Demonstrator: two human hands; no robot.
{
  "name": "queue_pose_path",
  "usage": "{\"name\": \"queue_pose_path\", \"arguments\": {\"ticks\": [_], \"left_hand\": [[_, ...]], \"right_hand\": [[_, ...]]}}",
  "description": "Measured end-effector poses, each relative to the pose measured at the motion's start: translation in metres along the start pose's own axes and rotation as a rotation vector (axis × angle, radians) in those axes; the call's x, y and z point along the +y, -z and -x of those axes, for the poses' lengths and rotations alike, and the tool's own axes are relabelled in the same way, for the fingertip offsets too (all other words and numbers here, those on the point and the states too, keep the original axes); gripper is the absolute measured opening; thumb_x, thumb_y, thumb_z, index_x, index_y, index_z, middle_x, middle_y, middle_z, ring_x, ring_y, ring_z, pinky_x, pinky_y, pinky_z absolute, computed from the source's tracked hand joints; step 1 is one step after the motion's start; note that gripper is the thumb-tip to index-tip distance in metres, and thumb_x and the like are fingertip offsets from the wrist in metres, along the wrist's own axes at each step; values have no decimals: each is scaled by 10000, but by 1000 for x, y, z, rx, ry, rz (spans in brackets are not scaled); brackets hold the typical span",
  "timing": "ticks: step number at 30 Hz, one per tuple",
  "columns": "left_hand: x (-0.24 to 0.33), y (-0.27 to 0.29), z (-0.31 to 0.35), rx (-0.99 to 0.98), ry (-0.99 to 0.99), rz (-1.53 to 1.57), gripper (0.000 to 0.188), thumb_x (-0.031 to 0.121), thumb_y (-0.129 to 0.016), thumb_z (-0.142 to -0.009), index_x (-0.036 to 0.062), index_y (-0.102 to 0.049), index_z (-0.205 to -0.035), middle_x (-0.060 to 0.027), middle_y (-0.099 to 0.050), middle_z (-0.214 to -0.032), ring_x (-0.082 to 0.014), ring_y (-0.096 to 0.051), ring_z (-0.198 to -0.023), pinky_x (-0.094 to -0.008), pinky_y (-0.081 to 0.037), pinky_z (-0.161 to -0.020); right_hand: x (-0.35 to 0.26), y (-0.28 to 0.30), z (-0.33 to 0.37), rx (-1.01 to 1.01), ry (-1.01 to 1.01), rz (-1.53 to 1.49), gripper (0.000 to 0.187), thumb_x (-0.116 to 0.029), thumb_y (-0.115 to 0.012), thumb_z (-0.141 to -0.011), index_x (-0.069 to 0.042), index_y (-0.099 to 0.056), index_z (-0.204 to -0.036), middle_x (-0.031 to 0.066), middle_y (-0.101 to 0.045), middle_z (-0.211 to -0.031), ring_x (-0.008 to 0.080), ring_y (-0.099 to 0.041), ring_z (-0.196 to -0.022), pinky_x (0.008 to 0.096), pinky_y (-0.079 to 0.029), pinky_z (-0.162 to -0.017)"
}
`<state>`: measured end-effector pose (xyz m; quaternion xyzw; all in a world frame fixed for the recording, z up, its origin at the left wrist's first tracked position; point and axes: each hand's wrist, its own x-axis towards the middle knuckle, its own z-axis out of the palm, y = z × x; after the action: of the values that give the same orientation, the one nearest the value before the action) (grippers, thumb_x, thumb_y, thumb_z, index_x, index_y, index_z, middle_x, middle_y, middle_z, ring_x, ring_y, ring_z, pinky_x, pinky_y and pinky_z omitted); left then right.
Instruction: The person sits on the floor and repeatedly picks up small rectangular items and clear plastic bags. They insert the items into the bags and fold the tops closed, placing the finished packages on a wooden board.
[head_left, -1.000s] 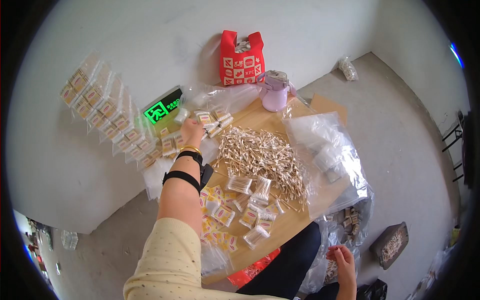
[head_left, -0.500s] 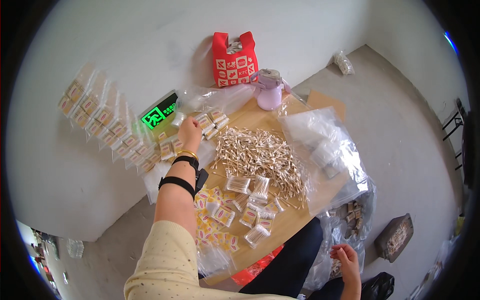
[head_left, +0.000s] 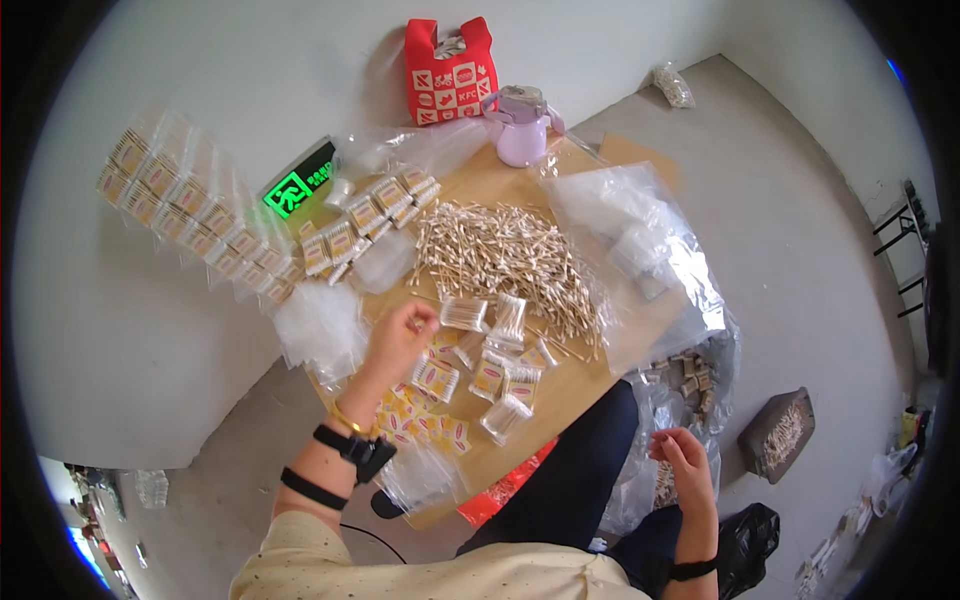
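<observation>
My left hand [head_left: 398, 342] is over the near left part of the wooden table with its fingers curled in; what they hold, if anything, is hidden. Yellow-and-white printed cards [head_left: 400, 415] lie under and beside it. To its right are several small clear packs of cotton swabs [head_left: 490, 374], and past them a large heap of loose cotton swabs [head_left: 510, 265]. My right hand [head_left: 686, 465] is low on the right beside my knee, fingers loosely bent and apart from the thumb, nothing visible in them. Filled swab packs [head_left: 365, 218] stand in rows at the far left of the table.
Bagged packs [head_left: 190, 215] are stacked at the left by a green lit sign [head_left: 290, 192]. Clear plastic bags [head_left: 640, 260] cover the table's right side. A lilac jug [head_left: 522, 135] and red bag [head_left: 452, 85] stand at the back. A dark tray [head_left: 778, 435] is on the floor.
My left hand has come back from the rows of packs at the far left to above the cards nearer me. The view has tilted slightly; my right hand stays by the knee.
</observation>
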<state>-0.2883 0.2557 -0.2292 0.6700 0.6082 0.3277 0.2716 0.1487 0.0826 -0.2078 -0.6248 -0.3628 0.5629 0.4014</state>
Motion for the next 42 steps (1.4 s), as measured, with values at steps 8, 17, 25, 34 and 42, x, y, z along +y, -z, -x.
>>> {"name": "queue_pose_path", "arguments": {"ticks": [8,17,25,34,42], "left_hand": [[12,-10,87,-85,-150,-553,373,45,-711,-748,108,-629,-1106,-50,-604,-1173,-252,-552,-1065,-409,-427,-905],[-8,-18,62,-296,-449,-841,532,145,-802,-668,140,-604,-1162,-31,-571,-1096,-250,-507,-1114,-450,-321,-1035],[83,13,89,-136,-247,-142,299,205,-848,-653,126,-684,-890,-24,-633,-897,-228,-586,-942,-379,-376,-901],[220,4,160,83,-638,78,332,80,-848,-607,116,-699,-901,-15,-695,-896,-206,-623,-820,-337,-433,-766],[270,9,197,-42,-680,266,329,45,-795,-695,93,-691,-1003,-53,-714,-1006,-252,-691,-848,-330,-537,-713]], "right_hand": [[-7,-22,10,-124,24,15,198,-140,-541,-994,21,-627,-1068,66,-656,-1013,132,-613,-908,278,-500,-826],[-4,-23,36,-165,47,-1,194,-138,-531,-1000,16,-623,-1074,58,-651,-1043,123,-605,-923,271,-493,-840],[-3,-13,61,-142,143,79,180,-107,-603,-952,5,-627,-1091,39,-661,-957,110,-607,-888,260,-480,-845],[-132,-89,110,-254,941,397,433,-39,-781,-733,-52,-653,-1147,98,-629,-1024,248,-578,-910,345,-485,-820],[-129,-53,142,-165,1159,409,389,-45,-785,-688,-98,-719,-1067,55,-617,-936,235,-576,-851,333,-481,-744]]}}
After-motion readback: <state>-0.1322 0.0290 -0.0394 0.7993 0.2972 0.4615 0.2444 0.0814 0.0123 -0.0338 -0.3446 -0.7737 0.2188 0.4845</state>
